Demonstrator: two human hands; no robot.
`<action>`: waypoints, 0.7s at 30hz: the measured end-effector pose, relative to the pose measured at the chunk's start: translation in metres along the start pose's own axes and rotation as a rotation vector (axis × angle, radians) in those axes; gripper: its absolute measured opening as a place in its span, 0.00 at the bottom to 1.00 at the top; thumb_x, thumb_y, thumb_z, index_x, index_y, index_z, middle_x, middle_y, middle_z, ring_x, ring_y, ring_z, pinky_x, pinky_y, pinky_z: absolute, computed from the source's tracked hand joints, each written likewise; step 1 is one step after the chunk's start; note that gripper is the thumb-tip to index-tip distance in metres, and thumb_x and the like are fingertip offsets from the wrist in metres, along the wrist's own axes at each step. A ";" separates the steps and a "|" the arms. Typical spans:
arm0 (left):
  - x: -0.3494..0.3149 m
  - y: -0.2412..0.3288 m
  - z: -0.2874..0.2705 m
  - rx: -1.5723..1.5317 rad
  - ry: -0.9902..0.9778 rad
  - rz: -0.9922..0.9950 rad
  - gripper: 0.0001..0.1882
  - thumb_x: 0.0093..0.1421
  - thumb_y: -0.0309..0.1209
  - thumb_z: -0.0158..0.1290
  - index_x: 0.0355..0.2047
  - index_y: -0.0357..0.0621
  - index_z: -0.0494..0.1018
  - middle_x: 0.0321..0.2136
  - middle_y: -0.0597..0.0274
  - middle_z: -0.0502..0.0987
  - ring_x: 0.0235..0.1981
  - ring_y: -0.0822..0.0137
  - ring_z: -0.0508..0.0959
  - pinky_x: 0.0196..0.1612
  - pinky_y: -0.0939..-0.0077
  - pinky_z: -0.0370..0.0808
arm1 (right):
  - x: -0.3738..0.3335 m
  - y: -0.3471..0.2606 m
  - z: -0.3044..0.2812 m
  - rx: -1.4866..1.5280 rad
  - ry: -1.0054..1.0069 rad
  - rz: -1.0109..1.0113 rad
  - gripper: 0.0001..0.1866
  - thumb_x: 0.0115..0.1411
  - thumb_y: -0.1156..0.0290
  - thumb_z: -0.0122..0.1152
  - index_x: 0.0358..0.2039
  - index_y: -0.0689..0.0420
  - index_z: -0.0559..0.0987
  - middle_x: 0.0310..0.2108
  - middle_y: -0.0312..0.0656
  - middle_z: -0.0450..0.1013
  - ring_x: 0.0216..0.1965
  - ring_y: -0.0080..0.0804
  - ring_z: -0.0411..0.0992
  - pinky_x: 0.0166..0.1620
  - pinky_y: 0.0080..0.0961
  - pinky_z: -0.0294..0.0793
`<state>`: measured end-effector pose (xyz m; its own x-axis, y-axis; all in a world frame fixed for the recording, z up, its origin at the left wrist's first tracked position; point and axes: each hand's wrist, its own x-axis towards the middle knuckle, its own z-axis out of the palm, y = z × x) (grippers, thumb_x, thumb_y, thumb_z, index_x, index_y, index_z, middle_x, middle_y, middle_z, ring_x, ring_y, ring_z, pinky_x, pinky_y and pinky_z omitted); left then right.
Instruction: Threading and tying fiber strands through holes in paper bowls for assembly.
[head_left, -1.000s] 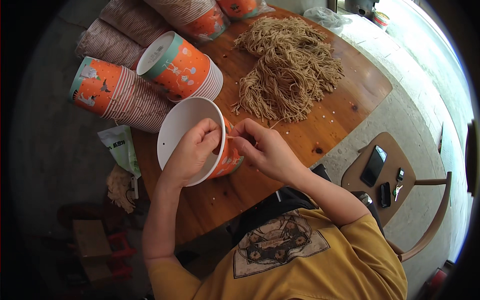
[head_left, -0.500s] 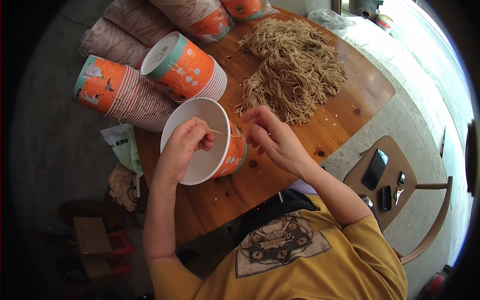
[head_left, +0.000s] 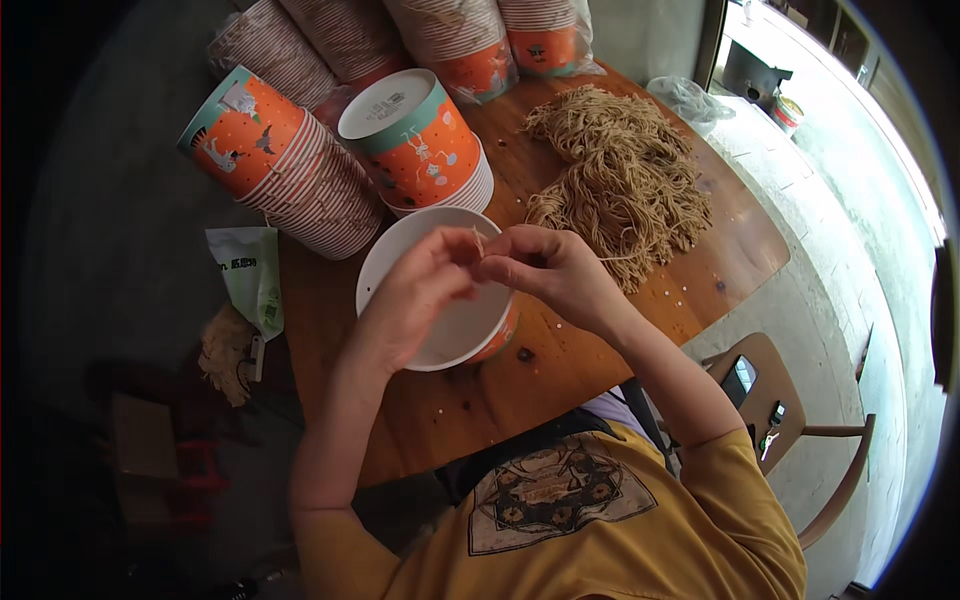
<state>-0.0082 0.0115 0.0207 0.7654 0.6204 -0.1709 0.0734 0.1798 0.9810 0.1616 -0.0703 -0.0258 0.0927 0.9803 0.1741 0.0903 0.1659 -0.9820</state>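
Note:
Above the mouth of a white-lined paper bucket [head_left: 385,255], my two hands meet at the fingertips. A thin tan cord [head_left: 478,240] shows between them, its end sticking up. My left hand [head_left: 425,290] has its fingers curled and slightly blurred around the cord. Thumb and forefinger of my right hand [head_left: 555,270] pinch the same cord. The bucket stands upright, its orange printed side partly hidden behind my hands. Right of it lies a large heap of tan cords [head_left: 625,185].
Behind the bucket stands an upturned bucket stack [head_left: 425,145]; a tilted stack [head_left: 285,165] lies to its left. Several bagged stacks [head_left: 455,50] line the back. A green-white bag [head_left: 248,280] hangs at the left edge. A chair [head_left: 765,390] with a phone [head_left: 740,380] stands right.
My hands have come together from apart, the right moving left to meet the left. The view has shifted, so the table things appear further right.

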 end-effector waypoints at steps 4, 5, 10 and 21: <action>0.002 -0.009 0.006 -0.144 -0.135 -0.069 0.11 0.61 0.24 0.50 0.45 0.40 0.69 0.37 0.68 0.73 0.39 0.78 0.72 0.42 0.84 0.68 | 0.002 -0.004 -0.004 0.229 -0.073 -0.001 0.08 0.63 0.67 0.59 0.37 0.57 0.79 0.28 0.28 0.72 0.33 0.13 0.69 0.37 0.15 0.70; 0.003 -0.011 0.006 -0.158 -0.124 -0.087 0.09 0.62 0.25 0.51 0.43 0.40 0.70 0.36 0.69 0.73 0.37 0.79 0.71 0.40 0.84 0.68 | 0.002 -0.008 -0.007 0.222 -0.074 0.000 0.08 0.63 0.67 0.59 0.37 0.57 0.79 0.28 0.28 0.72 0.33 0.13 0.69 0.37 0.15 0.70; 0.008 -0.018 0.006 -0.209 -0.119 -0.085 0.07 0.64 0.30 0.52 0.41 0.42 0.74 0.32 0.72 0.73 0.32 0.82 0.69 0.37 0.86 0.66 | 0.000 -0.032 -0.017 0.113 -0.074 0.065 0.11 0.64 0.66 0.56 0.41 0.60 0.76 0.27 0.29 0.72 0.31 0.13 0.68 0.36 0.15 0.69; 0.012 -0.014 0.018 -0.019 -0.129 -0.081 0.12 0.65 0.33 0.53 0.43 0.39 0.75 0.30 0.73 0.74 0.29 0.83 0.68 0.32 0.88 0.64 | 0.059 -0.073 -0.035 -0.543 -0.557 -0.217 0.08 0.63 0.73 0.55 0.43 0.56 0.76 0.33 0.38 0.77 0.35 0.28 0.75 0.40 0.27 0.73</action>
<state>0.0118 0.0028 0.0065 0.8334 0.5003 -0.2349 0.1267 0.2408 0.9623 0.1954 -0.0282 0.0584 -0.4770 0.8652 0.1545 0.5318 0.4241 -0.7330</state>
